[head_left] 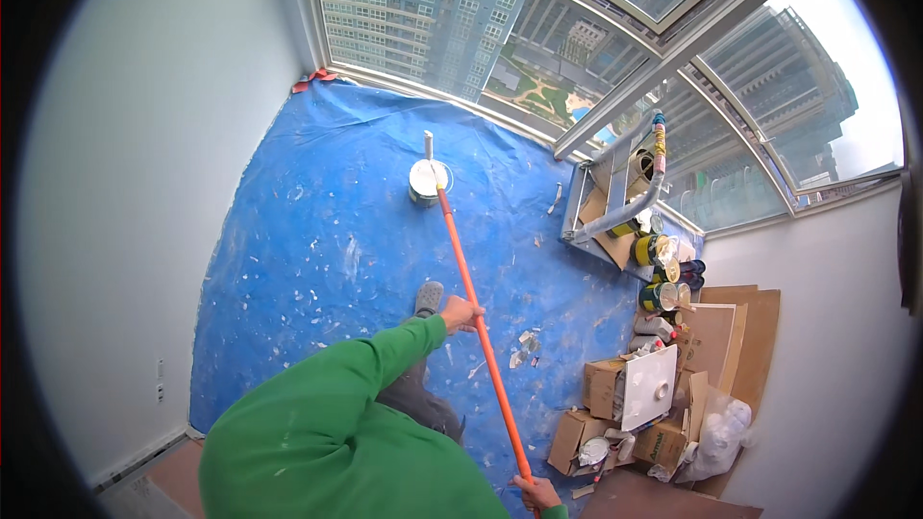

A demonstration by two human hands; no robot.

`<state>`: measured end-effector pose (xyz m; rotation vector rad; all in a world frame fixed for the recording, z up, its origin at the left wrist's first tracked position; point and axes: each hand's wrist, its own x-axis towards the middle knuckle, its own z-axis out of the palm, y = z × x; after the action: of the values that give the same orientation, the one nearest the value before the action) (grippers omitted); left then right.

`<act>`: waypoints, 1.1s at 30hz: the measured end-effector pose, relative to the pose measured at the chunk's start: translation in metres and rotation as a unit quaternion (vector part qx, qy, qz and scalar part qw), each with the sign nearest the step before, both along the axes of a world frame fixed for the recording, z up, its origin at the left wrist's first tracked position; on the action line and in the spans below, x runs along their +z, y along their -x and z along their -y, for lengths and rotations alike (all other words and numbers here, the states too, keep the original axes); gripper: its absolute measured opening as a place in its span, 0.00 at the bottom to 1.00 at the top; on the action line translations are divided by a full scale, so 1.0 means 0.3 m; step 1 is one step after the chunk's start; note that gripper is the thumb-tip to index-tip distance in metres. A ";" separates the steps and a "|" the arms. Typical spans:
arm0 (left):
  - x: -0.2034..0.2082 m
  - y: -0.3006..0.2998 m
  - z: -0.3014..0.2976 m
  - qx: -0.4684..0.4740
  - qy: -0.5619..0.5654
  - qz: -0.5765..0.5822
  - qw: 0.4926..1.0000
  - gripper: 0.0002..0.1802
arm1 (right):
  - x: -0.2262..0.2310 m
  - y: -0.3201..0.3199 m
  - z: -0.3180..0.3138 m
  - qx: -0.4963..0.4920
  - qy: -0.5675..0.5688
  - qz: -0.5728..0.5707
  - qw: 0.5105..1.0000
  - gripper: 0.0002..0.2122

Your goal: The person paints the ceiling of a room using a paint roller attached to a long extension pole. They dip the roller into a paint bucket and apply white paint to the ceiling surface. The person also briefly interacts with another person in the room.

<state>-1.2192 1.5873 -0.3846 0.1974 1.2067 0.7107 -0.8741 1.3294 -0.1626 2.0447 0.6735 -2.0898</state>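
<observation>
A long orange extension pole (478, 312) slants from the lower edge up to a paint bucket (423, 200) on the floor. Wrapped round its middle is my left hand (461, 313), the arm stretched out in a green sleeve. Farther down, close to the lower edge, my right hand (536, 494) grips the same pole near its end. The pole's yellow tip lies over the bucket's rim, above white paint (423, 176). A white paint roller (429, 144) shows at the bucket's far side; how deep it sits I cannot tell.
Paint-spotted blue sheeting (288, 259) covers the floor. At the right stand a grey metal frame (577, 202), several paint cans (649, 250), cardboard boxes (603, 388) and leaning boards (755, 332). A pale wall (163, 163) borders the left; tall windows (413, 19) line the far side.
</observation>
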 end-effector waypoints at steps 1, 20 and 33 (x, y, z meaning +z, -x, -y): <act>0.058 -0.004 0.045 0.004 -0.023 0.000 1.000 0.14 | -0.045 -0.036 0.085 0.068 -0.041 0.030 0.996 0.17; 0.941 0.715 0.147 -0.184 -0.429 -0.031 0.883 0.32 | -0.743 0.760 -0.247 0.281 -0.321 0.059 0.902 0.16; 1.733 1.233 -0.368 -0.157 -0.706 0.028 0.690 0.15 | -0.011 1.906 -0.686 -0.143 -0.537 -0.035 0.831 0.16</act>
<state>-1.5892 1.6976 0.1355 1.6185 0.2786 1.1954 -1.4457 1.5351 -0.1659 2.6784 2.0374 -2.1512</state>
